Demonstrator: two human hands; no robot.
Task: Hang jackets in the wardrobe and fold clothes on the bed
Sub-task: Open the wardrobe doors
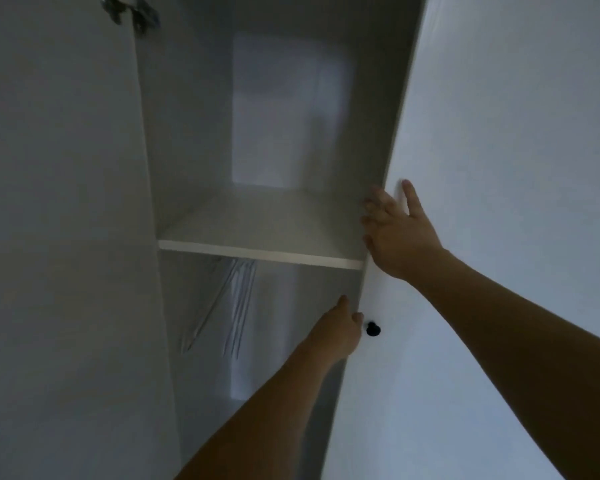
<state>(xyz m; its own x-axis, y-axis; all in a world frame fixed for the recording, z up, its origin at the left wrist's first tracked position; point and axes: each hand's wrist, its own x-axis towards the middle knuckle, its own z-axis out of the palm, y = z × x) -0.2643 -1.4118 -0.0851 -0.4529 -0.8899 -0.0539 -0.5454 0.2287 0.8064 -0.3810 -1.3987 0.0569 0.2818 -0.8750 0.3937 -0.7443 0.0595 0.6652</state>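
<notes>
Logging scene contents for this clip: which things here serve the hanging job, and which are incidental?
Job:
wardrobe door, gripped at its edge by right hand
left hand at the door edge
clear hangers under the shelf

Incidental:
black door knob
metal hinge

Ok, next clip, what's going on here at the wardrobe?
A person stands at an open white wardrobe. The right hand grips the edge of the right door, thumb on its front. The left hand holds the same edge lower down, beside the black knob. Inside, the shelf looks bare and clear hangers hang below it. No jackets in view.
</notes>
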